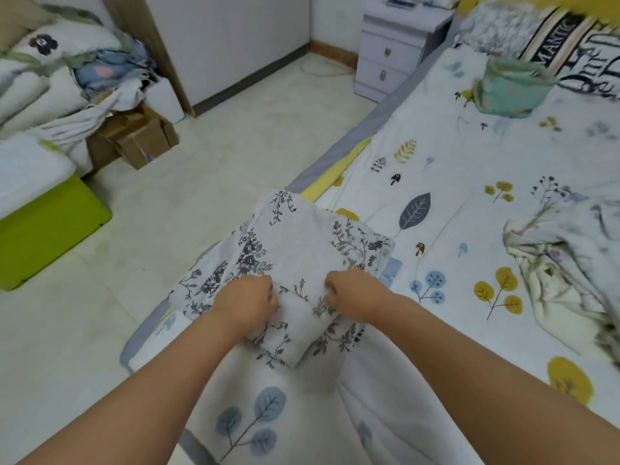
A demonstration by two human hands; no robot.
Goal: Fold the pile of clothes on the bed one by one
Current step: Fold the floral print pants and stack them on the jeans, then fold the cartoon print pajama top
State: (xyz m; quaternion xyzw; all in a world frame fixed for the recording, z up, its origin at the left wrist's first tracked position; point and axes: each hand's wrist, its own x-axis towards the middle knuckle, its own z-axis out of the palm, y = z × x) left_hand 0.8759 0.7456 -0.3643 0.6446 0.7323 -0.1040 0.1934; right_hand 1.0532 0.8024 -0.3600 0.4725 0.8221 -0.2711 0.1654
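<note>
A white garment with a dark floral print (295, 243) lies partly folded at the left edge of the bed (446, 156). My left hand (246, 300) grips a fold of it with curled fingers. My right hand (352, 295) grips the same fold a little to the right. A crumpled pale garment (563, 263) lies in a heap on the bed to the right. A teal folded garment (506, 92) rests far back near the pillows.
The tiled floor (208, 169) spreads to the left of the bed. A lilac nightstand (392, 52) stands at the bed's head. A cardboard box (141, 135), stacked bedding (50, 82) and a green-sided mattress (43, 226) sit at the left.
</note>
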